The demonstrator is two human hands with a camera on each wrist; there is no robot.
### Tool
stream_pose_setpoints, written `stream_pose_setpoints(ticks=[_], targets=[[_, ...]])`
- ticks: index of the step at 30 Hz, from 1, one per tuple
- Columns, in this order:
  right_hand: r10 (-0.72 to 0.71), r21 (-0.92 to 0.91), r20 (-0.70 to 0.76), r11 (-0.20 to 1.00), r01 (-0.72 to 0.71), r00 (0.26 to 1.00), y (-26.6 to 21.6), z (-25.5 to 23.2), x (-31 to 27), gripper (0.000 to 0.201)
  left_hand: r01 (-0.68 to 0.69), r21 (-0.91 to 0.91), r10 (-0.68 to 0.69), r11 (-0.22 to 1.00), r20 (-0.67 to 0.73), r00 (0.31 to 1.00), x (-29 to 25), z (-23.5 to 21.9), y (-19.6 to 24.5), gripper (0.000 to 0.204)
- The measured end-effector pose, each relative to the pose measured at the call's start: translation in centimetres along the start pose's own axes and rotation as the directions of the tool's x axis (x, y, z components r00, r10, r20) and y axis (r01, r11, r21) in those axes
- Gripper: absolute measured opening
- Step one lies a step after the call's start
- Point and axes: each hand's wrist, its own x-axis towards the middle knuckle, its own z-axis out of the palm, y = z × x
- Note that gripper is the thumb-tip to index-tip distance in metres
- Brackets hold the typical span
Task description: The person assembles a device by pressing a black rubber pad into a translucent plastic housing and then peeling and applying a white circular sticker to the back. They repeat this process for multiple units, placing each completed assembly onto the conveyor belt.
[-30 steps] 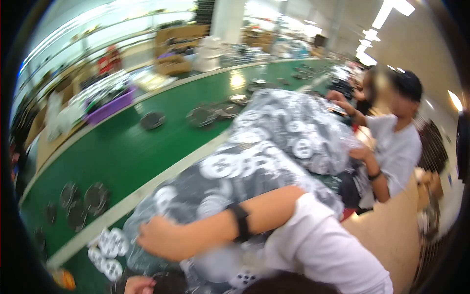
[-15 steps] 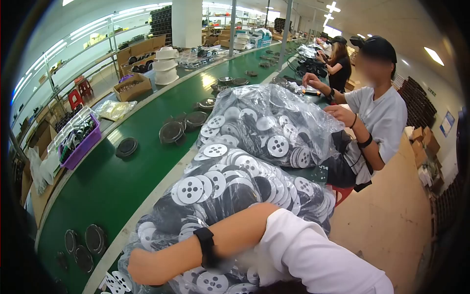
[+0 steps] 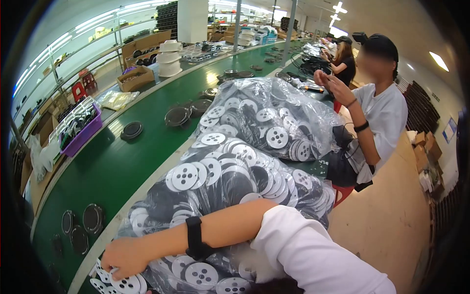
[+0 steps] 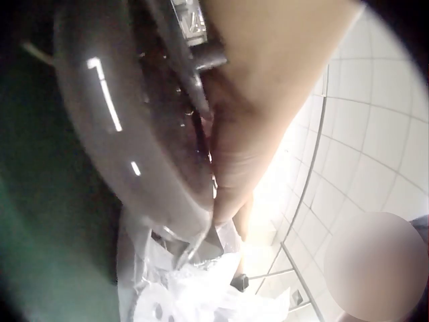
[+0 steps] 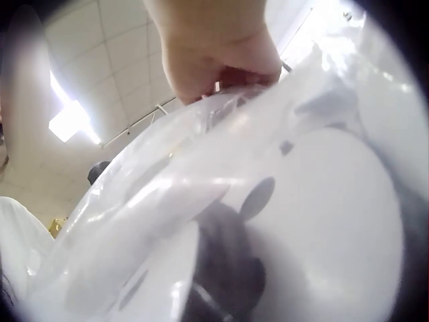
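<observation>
My right hand (image 3: 125,257) reaches down over loose white discs with round holes (image 3: 128,284), its fingers bent and the tips at the discs. Whether it pinches one I cannot tell. Under the right forearm lies a clear plastic bag (image 3: 161,206) filled with white and dark discs. In the right wrist view, the bag's plastic (image 5: 154,194) hides the right fingertips (image 5: 194,94). My left hand (image 4: 234,154) grips a dark round part with a glossy rim, like a speaker (image 4: 114,127), in the left wrist view. The head view leaves that hand almost wholly outside the frame.
A second disc-filled bag (image 3: 274,115) lies beyond the first. Dark round units (image 3: 93,219) sit on the green conveyor (image 3: 122,171), with a purple basket (image 3: 83,137) across it. To the right, a person in a white shirt (image 3: 384,112) works with raised hands.
My right hand has moved left from on top of the bag to the loose discs. The neighbouring person's hands have come up together. The head view has steadied.
</observation>
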Motion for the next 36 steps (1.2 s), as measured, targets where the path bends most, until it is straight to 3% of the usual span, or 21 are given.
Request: stream_pose_setpoints(ticks=[2, 3, 5, 6, 7, 8, 9, 10, 11, 12, 13, 15, 17, 20, 23, 25, 30, 33, 34, 36], targets=[[0.008, 0.127, -0.042, 0.992, -0.003, 0.999, -0.5, -0.9, -0.3, 0.022, -0.094, 0.06, 0.095, 0.994, -0.003, 0.996, 0.0, 0.0, -0.3, 0.054], [0.003, 0.144, -0.021, 0.99, 0.0, 1.0, -0.5, -1.2, -0.3, 0.024, -0.08, 0.065, 0.081, 0.995, -0.013, 0.997, 0.6, 0.4, -2.0, 0.054], [-0.071, 0.126, 0.006, 0.99, 0.07, 0.997, 0.4, -1.2, -0.3, 0.025, -0.41, 0.063, 0.414, 0.91, -0.063, 0.908, 1.2, 1.3, -6.0, 0.044], [-0.139, 0.118, 0.025, 0.984, 0.135, 0.99, 0.9, -0.5, -0.1, 0.026, -0.245, 0.026, 0.245, 0.969, -0.019, 0.969, 0.4, 1.0, -3.5, 0.047], [-0.114, 0.084, 0.052, 0.99, 0.11, 0.992, 0.7, -0.3, -0.3, 0.027, -0.052, 0.001, 0.052, 0.999, 0.02, 0.998, -0.1, 0.1, -0.8, 0.053], [-0.108, 0.05, 0.083, 0.993, 0.105, 0.991, 0.2, -0.4, -0.7, 0.028, -0.158, -0.035, 0.153, 0.987, -0.114, 0.982, 0.0, 1.3, -3.2, 0.058], [-0.097, -0.13, 0.098, 0.985, 0.11, 0.99, 0.1, -0.4, -1.0, 0.03, -0.21, 0.058, 0.217, 0.976, -0.198, 0.956, -0.3, 1.5, -2.8, 0.058], [-0.048, -0.191, 0.18, 0.978, 0.083, 0.982, -0.5, -0.9, -1.1, 0.031, -0.228, -0.018, 0.224, 0.973, -0.132, 0.966, 0.4, 0.8, -2.5, 0.044], [0.048, -0.261, 0.217, 0.965, 0.011, 0.975, -1.7, -1.5, -1.2, 0.029, -0.221, 0.01, 0.22, 0.975, -0.133, 0.966, 0.3, 0.7, -2.8, 0.054], [0.175, -0.304, 0.304, 0.949, -0.079, 0.936, -1.7, -1.7, -0.8, 0.025, -0.246, 0.014, 0.245, 0.969, -0.153, 0.957, 0.4, 0.8, -3.0, 0.052], [-0.096, -0.358, 0.235, 0.917, 0.178, 0.967, -1.0, -1.5, -0.9, 0.023, -0.255, 0.017, 0.254, 0.967, -0.18, 0.95, 0.2, 0.9, -3.1, 0.051], [-0.042, -0.447, 0.327, 0.873, 0.194, 0.944, -1.1, -2.1, -1.1, 0.019, -0.274, 0.015, 0.271, 0.962, -0.197, 0.942, -0.2, 0.8, -3.6, 0.053], [0.011, -0.428, 0.341, 0.892, 0.144, 0.94, -1.1, -1.8, -1.1, 0.017, -0.308, 0.026, 0.305, 0.951, -0.242, 0.921, -0.6, 0.9, -4.3, 0.051], [0.136, -0.592, 0.354, 0.798, 0.11, 0.925, -3.8, -0.3, -0.6, 0.013, -0.314, 0.014, 0.305, 0.949, -0.288, 0.908, -1.1, 1.4, -5.6, 0.051], [0.117, -0.554, 0.36, 0.825, 0.111, 0.926, -5.3, 0.6, -0.3, 0.008, -0.342, 0.007, 0.325, 0.94, -0.332, 0.885, -0.8, 2.0, -5.9, 0.051], [0.161, -0.522, 0.291, 0.853, 0.016, 0.943, -6.5, 1.1, -0.3, 0.006, -0.364, -0.001, 0.343, 0.932, -0.333, 0.878, -0.7, 2.1, -6.1, 0.052], [0.074, -0.566, 0.265, 0.819, 0.093, 0.962, -6.0, 1.8, -1.2, 0.009, -0.344, 0.007, 0.326, 0.939, -0.336, 0.884, -0.5, 2.5, -6.4, 0.055], [0.221, -0.436, 0.22, 0.894, -0.107, 0.95, -7.1, 1.5, -1.2, 0.013, -0.371, 0.0, 0.343, 0.929, -0.382, 0.858, -0.6, 2.6, -6.2, 0.062], [0.187, -0.418, 0.236, 0.906, -0.074, 0.954, -7.1, 1.4, -1.2, 0.013, -0.384, -0.016, 0.347, 0.923, -0.393, 0.852, -0.5, 2.5, -6.1, 0.064], [0.28, -0.356, 0.273, 0.918, -0.174, 0.92, -6.0, 0.9, -1.2, 0.016, -0.441, 0.021, 0.4, 0.897, -0.46, 0.792, -0.2, 2.7, -6.2, 0.064]])
